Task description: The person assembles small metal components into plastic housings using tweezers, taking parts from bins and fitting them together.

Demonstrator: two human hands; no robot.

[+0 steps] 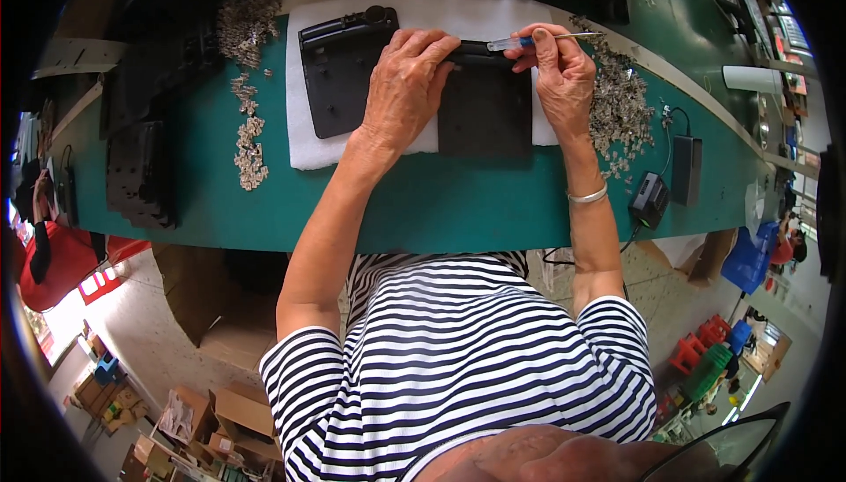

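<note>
My right hand pinches a screwdriver with a clear and blue handle; its thin metal shaft points to the right. Curled at the far edge of a flat black panel, my left hand has its fingertips on the panel's raised black rim. Its palm and wrist partly cover the gap toward a second black panel, which has a thick rounded bar along its far edge. Both panels lie on a white foam sheet.
Small metal pieces lie heaped to the right and in a left-hand pile. Black parts are stacked at the left of the green table. A small black device with a cable sits near the right front edge.
</note>
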